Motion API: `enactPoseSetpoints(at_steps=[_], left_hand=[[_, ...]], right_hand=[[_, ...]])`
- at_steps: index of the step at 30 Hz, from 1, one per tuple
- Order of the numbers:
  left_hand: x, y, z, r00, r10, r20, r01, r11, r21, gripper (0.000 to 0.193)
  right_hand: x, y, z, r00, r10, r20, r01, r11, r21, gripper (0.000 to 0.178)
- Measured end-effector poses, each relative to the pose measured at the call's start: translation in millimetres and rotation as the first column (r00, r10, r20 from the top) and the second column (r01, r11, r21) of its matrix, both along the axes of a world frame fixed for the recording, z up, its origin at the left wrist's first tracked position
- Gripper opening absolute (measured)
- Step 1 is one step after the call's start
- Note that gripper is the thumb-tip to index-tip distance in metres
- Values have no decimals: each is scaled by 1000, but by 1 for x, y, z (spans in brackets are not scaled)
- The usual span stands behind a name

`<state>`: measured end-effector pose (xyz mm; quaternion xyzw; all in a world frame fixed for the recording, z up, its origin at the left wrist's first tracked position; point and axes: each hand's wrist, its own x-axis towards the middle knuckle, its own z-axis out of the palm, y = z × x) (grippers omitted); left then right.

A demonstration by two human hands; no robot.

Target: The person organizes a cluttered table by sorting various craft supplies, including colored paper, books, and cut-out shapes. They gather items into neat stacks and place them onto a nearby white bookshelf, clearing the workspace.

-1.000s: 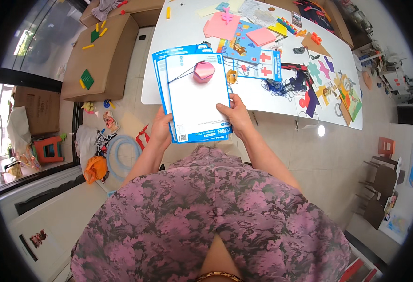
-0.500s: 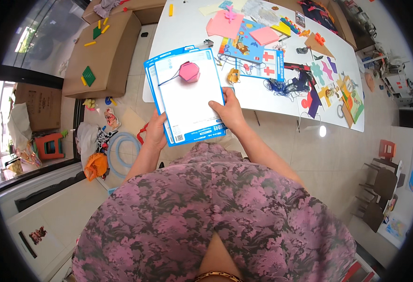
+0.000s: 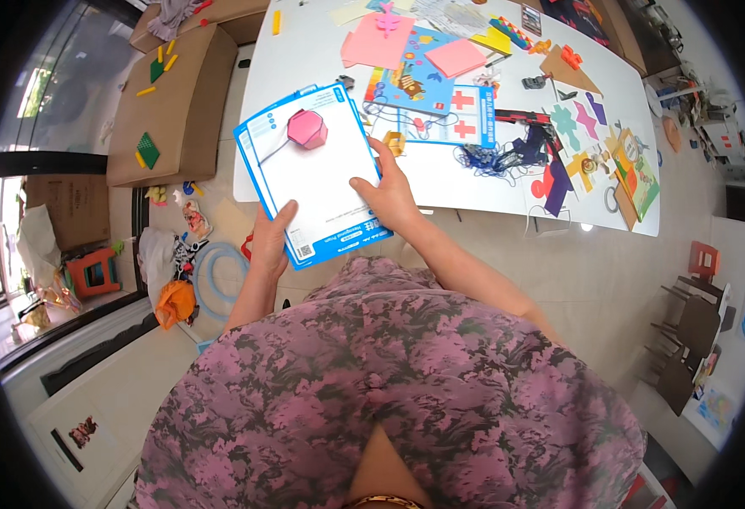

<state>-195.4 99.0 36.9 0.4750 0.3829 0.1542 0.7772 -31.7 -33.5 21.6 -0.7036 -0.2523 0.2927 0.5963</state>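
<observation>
Several blue-bordered white sheets (image 3: 322,191) are held up in front of me in a loosely fanned stack, above the near left edge of the table. The top sheet shows a pink hexagonal prism (image 3: 306,129) with a dark cord, which looks like a printed picture. My left hand (image 3: 271,237) grips the lower left side, thumb on the front and fingers mostly hidden behind. At the right side, my right hand (image 3: 392,197) pinches the stack, its thumb lying on the top sheet. A small yellow hexagonal piece (image 3: 394,142) lies on the table just beyond that hand.
The white table (image 3: 440,191) carries a blue picture book (image 3: 419,72), pink paper (image 3: 381,41), tangled dark cord (image 3: 508,153) and several coloured cut-outs. A large cardboard box (image 3: 169,110) stands at the left. Bags and a pale blue hoop (image 3: 207,280) lie on the floor.
The stack has shifted left and tilted a little in both hands. My left thumb now lies more plainly over the sheet's front. The table has slid left in view.
</observation>
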Motion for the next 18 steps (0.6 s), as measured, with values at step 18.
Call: enactPoseSetpoints(at_steps=[18], left_hand=[[105,-48,6,989,147,8,-146,985,-90,49]], right_hand=[[123,-62,0,982,-24,-189,41,995,88,43]])
